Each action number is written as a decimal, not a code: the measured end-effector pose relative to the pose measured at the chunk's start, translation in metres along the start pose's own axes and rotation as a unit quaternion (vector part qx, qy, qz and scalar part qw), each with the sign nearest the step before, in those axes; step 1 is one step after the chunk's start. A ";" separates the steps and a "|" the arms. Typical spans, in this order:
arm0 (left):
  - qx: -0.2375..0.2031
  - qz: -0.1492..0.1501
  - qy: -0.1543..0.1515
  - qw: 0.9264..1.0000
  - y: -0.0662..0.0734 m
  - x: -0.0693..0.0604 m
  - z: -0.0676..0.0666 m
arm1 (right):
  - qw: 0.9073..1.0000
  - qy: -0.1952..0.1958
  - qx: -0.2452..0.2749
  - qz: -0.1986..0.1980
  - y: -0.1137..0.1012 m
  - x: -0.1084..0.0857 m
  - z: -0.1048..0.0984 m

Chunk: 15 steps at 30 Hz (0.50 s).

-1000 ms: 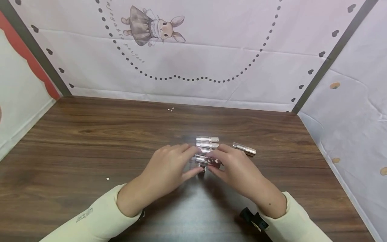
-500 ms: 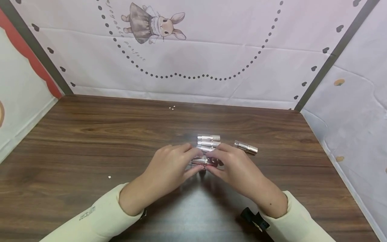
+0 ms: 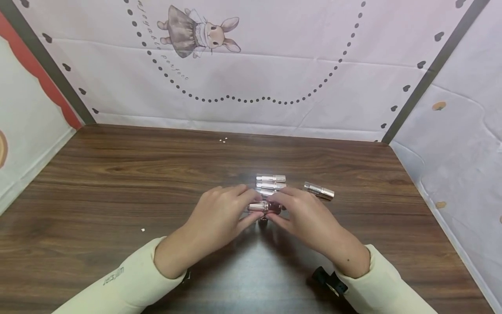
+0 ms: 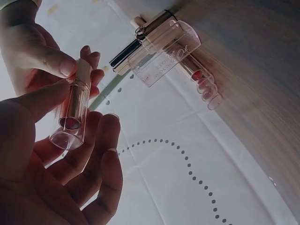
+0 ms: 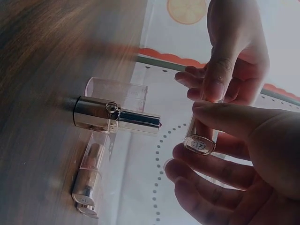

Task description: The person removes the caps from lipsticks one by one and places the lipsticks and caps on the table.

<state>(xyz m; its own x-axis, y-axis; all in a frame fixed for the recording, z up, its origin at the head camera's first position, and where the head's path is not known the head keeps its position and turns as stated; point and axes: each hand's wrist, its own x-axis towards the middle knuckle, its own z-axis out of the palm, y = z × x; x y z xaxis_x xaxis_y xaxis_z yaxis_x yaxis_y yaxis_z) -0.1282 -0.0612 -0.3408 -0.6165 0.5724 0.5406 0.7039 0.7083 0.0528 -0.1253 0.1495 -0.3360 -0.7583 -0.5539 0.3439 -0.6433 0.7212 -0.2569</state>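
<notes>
Above the table, both hands hold a lipstick (image 3: 257,206) with a clear cap and a shiny gold base. Thumb and fingers of my left hand (image 3: 217,216) pinch the clear-cap end, seen close in the left wrist view on the lipstick (image 4: 75,101). My right hand (image 3: 311,218) grips the base end; its round label shows in the right wrist view. Just past the hands, an uncapped lipstick (image 5: 112,117) stands upright beside a separate clear cap (image 5: 126,91). Fingers partly hide both from the head camera.
Beyond the hands, several capped lipsticks (image 3: 270,179) lie side by side in a row. Another lipstick (image 3: 319,191) lies apart to the right. Small white bits (image 3: 223,140) are near the back edge. Printed cloth walls (image 3: 274,78) border the wooden table (image 3: 157,174).
The held lipstick has risen slightly and its two ends now sit level between both hands' fingertips. The hands have barely moved; the row and the lone lipstick stay put.
</notes>
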 end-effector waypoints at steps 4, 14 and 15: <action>0.002 -0.002 -0.003 1.000 -0.001 0.000 0.001 | 1.000 -0.004 -0.006 0.003 0.000 0.000 0.000; 0.002 -0.006 -0.010 1.000 -0.001 0.000 0.000 | 0.999 -0.006 -0.036 0.016 -0.002 -0.001 -0.002; 0.001 -0.007 -0.012 1.000 -0.001 0.000 0.000 | 0.999 -0.007 -0.037 0.017 -0.002 -0.001 -0.002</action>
<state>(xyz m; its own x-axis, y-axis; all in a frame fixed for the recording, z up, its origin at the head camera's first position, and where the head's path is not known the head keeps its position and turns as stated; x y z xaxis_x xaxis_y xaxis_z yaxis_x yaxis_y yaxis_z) -0.1286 -0.0618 -0.3407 -0.6343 0.5719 0.5202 0.6943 0.7173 0.0581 -0.1233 0.1490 -0.3341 -0.7818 -0.5338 0.3223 -0.6075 0.7684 -0.2012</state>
